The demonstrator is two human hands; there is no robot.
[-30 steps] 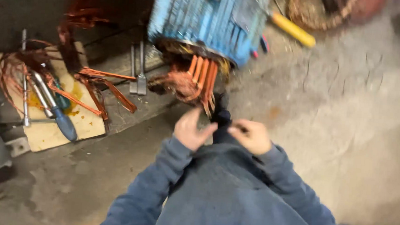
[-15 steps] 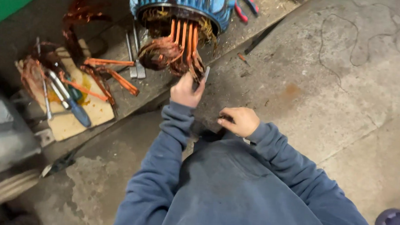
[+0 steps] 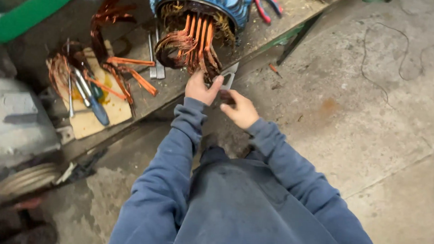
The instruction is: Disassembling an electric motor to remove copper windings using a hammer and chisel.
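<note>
Fingers of the left hand [image 3: 200, 88] reach up into the loose copper windings [image 3: 191, 46] that spill from the open end of the blue motor housing [image 3: 203, 0], the thumb spread out to the side, so the hand reads as partly open and touching the lower loops rather than clamped on them. Just beside it, the right hand [image 3: 240, 108] is curled, its fingers pinching toward a flat grey metal tool [image 3: 228, 78] that lies between the two hands at the edge of the surface [image 3: 266, 38]; whether it truly grips the tool cannot be told. Both hands sit close together under the coil, likely because the wire bundle hangs over the edge there and is easiest to reach from below. The housing lies on its side with its mouth toward the person, which leaves the windings exposed. To the left, a pair of chisels [image 3: 156, 59] rests beside the motor, and farther off a wooden board [image 3: 96, 110] carries a blue-handled screwdriver [image 3: 92, 103] among pulled copper strands [image 3: 116, 69]. Red-handled pliers [image 3: 265, 3] lie behind the housing. Below everything is the stained concrete floor [image 3: 375, 120].
</note>
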